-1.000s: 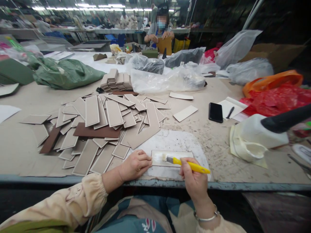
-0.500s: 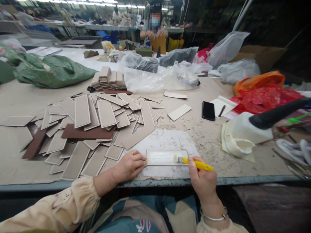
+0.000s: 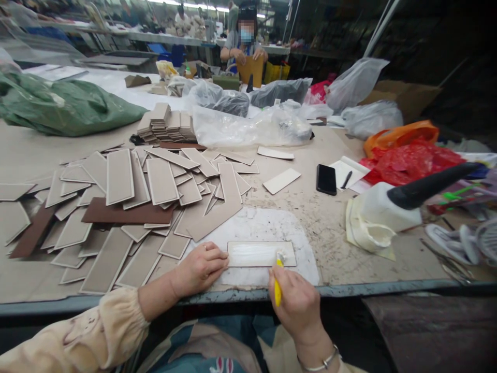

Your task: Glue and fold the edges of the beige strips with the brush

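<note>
In front of me a flat rectangular panel (image 3: 248, 255) lies on a white sheet (image 3: 267, 225), its top streaked with a wet white coating. My left hand (image 3: 202, 266) grips the panel's left end, fingers together at its edge. My right hand (image 3: 297, 298) is closed round a paintbrush (image 3: 278, 290) with a yellow handle. The brush's bristles touch the panel near its right end, and the handle points back towards me. Left of the sheet spreads a heap of beige panels (image 3: 163, 181) with pale borders, a brown strip (image 3: 128, 212) among them.
A white container with a black spout (image 3: 392, 204) stands at the right, a roll of tape (image 3: 367, 233) by it. A phone (image 3: 326, 179) lies behind. Red plastic (image 3: 411, 160) and a green bag (image 3: 66, 103) flank the table. Across it, a person holds a brown sheet (image 3: 250, 70).
My right hand has moved left and turned the brush, so its handle now points down towards me instead of right. My left hand stays at the panel's end. The view has shifted slightly.
</note>
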A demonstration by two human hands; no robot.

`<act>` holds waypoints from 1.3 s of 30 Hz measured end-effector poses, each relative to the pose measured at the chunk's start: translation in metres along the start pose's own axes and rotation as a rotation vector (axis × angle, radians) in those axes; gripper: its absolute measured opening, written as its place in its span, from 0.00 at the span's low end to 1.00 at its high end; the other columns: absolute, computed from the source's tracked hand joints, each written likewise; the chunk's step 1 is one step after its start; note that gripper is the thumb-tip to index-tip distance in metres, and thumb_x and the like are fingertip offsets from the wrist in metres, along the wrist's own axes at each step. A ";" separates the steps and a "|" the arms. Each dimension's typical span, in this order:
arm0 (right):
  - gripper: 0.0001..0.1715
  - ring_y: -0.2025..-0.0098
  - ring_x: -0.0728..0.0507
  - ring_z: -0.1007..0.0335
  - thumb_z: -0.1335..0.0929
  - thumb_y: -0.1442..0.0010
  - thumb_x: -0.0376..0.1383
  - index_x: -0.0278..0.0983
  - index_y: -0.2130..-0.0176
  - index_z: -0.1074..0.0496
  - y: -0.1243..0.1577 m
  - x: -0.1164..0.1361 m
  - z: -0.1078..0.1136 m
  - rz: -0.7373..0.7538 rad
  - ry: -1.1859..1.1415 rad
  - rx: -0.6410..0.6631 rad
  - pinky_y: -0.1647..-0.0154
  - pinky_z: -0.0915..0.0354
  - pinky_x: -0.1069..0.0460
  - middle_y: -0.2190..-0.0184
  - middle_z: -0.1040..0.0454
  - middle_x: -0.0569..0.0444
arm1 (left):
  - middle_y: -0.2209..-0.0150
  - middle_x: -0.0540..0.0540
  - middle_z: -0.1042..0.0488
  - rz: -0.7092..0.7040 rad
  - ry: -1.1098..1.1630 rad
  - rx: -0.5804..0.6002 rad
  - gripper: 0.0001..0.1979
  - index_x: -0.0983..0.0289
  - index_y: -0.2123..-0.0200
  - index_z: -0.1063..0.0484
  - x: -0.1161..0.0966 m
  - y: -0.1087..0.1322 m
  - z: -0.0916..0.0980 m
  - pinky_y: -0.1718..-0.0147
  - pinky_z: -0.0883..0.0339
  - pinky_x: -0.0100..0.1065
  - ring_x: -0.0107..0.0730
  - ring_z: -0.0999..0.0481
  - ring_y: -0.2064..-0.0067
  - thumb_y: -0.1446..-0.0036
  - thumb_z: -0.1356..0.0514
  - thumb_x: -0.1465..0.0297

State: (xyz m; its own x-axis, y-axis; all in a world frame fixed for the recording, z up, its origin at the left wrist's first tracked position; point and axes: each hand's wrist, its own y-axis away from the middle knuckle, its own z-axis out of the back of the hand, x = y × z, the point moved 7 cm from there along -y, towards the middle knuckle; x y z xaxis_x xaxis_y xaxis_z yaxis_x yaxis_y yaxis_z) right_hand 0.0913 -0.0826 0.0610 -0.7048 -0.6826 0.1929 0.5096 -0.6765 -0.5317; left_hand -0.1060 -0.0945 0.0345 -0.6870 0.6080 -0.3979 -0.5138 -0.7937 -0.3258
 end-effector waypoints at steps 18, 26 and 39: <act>0.08 0.73 0.44 0.37 0.38 0.36 0.32 0.34 0.60 0.30 -0.009 0.018 -0.017 0.044 -0.035 0.042 0.73 0.45 0.50 0.77 0.33 0.53 | 0.60 0.57 0.24 0.002 -0.001 0.011 0.07 0.64 0.62 0.26 0.002 0.003 -0.003 0.59 0.33 0.38 0.33 0.28 0.61 0.39 0.45 0.76; 0.06 0.70 0.48 0.31 0.37 0.37 0.28 0.34 0.59 0.32 -0.012 0.024 -0.009 -0.034 -0.540 -0.038 0.67 0.36 0.54 0.71 0.27 0.53 | 0.61 0.58 0.24 -0.001 -0.019 0.002 0.09 0.64 0.62 0.26 0.000 0.001 0.000 0.60 0.33 0.38 0.33 0.28 0.62 0.38 0.46 0.75; 0.11 0.73 0.47 0.27 0.37 0.34 0.36 0.32 0.65 0.29 0.012 -0.059 0.036 -0.282 0.110 -0.282 0.71 0.36 0.55 0.73 0.24 0.51 | 0.61 0.57 0.24 0.005 0.005 0.002 0.08 0.65 0.62 0.27 0.000 -0.001 0.001 0.60 0.34 0.38 0.33 0.29 0.62 0.38 0.46 0.75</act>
State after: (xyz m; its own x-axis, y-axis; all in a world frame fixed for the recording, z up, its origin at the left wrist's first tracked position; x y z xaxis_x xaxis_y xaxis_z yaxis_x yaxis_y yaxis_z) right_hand 0.1570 -0.0606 0.0729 -0.8538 -0.4374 0.2823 0.1448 -0.7203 -0.6784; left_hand -0.1056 -0.0938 0.0358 -0.6872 0.6039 -0.4038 -0.5112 -0.7969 -0.3219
